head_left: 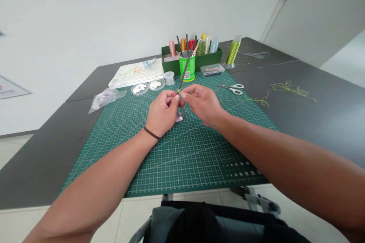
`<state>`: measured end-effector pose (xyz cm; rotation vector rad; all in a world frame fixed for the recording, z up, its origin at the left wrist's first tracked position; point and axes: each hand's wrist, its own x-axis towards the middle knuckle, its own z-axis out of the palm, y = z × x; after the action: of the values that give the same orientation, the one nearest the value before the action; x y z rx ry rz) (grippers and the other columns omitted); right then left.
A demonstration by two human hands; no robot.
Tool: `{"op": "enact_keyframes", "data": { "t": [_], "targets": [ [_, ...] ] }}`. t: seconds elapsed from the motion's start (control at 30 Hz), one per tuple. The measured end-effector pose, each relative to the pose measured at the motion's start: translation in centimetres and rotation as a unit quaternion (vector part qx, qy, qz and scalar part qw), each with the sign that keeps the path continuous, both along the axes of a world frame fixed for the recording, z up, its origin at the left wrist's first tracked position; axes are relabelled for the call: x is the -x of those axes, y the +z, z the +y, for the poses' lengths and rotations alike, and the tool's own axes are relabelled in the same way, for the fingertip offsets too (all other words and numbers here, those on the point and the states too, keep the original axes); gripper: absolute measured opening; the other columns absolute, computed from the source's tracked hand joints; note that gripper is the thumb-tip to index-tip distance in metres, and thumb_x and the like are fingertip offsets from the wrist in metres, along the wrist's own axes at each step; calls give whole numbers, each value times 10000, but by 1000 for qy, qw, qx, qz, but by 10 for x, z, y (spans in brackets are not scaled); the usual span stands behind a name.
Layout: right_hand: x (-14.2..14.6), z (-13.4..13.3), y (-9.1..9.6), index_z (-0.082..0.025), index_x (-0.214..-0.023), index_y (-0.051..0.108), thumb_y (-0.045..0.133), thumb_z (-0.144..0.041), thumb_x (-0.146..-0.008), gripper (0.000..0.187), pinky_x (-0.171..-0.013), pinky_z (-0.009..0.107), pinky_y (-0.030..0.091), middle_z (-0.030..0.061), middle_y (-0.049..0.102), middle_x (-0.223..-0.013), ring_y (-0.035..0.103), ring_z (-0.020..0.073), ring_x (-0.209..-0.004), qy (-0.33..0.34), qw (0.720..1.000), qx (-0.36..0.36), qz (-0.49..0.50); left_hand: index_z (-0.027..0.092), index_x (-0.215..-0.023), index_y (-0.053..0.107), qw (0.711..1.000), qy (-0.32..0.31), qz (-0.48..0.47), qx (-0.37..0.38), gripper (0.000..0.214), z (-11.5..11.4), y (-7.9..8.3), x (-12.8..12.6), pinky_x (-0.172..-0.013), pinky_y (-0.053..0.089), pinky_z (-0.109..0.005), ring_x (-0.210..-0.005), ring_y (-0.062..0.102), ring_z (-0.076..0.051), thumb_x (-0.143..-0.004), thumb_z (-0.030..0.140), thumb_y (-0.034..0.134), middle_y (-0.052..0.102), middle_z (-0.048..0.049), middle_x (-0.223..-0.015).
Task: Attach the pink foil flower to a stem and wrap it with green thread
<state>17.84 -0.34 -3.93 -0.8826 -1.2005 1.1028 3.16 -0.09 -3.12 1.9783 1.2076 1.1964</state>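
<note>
The rod (185,69), one slim dark stick, rises at a tilt above the middle of the cutting mat (182,159), its lower end held between both hands and its upper end crossing in front of the green cup (187,72). A small yellow-green wrap (179,91) shows at the lower end, too small to make out clearly. The left hand (162,113), with one dark band (151,133) around its wrist, has its fingers curled inward and grasps the rod near that end, thumb pressed against it. The right hand (201,104) pinches the same spot between thumb and forefinger, its other fingers loosely bent. The two hands meet there. Just below them, one small shiny piece (179,117) lies on the mat. Beyond the hands, the cup stands in one green box (205,60) with six spools (201,47) of thread, and several thin sticks poke out of the cup. To the right lie one pair of scissors (230,89) and one clear box (212,69) on the mat. To the left sit two round dishes (139,89) of white pieces, one small jar (169,78), one plastic bag (104,100) and one white board (136,73). One spool of green wire (233,50) stands on the dark table (327,129), with loose green wire (285,91) off to the right.
</note>
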Motion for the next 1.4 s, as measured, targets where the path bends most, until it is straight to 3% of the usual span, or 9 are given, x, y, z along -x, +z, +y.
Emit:
{"op": "enact_keyframes", "data": {
  "t": [0.4, 0.53, 0.83, 1.0, 1.13, 1.4],
  "targets": [
    [1, -1, 9, -177, -849, 602, 666, -100, -870, 102, -467, 184, 380, -63, 571, -519, 516, 75, -504, 16, 997, 68, 33, 176, -972, 611, 995, -46, -61, 63, 102, 5, -3, 0, -594, 511, -239, -657, 702, -131, -972, 269, 570, 787, -34, -798],
    [1, -2, 12, -167, -872, 611, 663, -94, -886, 91, -450, 180, 366, -83, 524, -498, 483, 66, -477, 32, 996, 77, 33, 172, -948, 622, 989, -92, -90, 72, 130, 8, -4, 1, -669, 531, -250, -719, 707, -140, -980, 275, 551, 774, -37, -769],
    [-5, -1, 12, -176, -815, 575, 663, -98, -895, 142, -446, 176, 355, -85, 515, -448, 474, 65, -445, 60, 995, 76, 34, 178, -917, 610, 976, -153, -116, 100, 204, 15, -13, 5, -674, 513, -275, -681, 668, -142, -975, 370, 574, 754, -36, -757],
    [-7, -1, 12, -177, -812, 581, 701, -124, -868, 143, -450, 178, 370, -71, 545, -478, 497, 71, -467, 55, 995, 80, 29, 179, -898, 609, 977, -150, -109, 107, 242, 14, -9, 6, -724, 552, -295, -731, 704, -152, -955, 415, 614, 752, -40, -766],
    [-6, 2, 11, -173, -803, 597, 681, -79, -852, 134, -487, 194, 434, -54, 591, -536, 541, 79, -502, 17, 996, 87, 18, 176, -959, 634, 977, -146, -92, 124, 258, 13, -6, 5, -605, 532, -251, -750, 717, -162, -903, 422, 687, 774, -53, -831],
    [-6, 11, -5, -175, -821, 652, 715, -134, -830, 76, -588, 239, 522, -10, 685, -660, 648, 117, -629, -28, 999, 28, -35, 174, -932, 715, 988, -49, -66, 134, 156, 13, -7, 3, -484, 457, -203, -586, 632, -101, -904, 323, 680, 773, -46, -840]
  ]
}}
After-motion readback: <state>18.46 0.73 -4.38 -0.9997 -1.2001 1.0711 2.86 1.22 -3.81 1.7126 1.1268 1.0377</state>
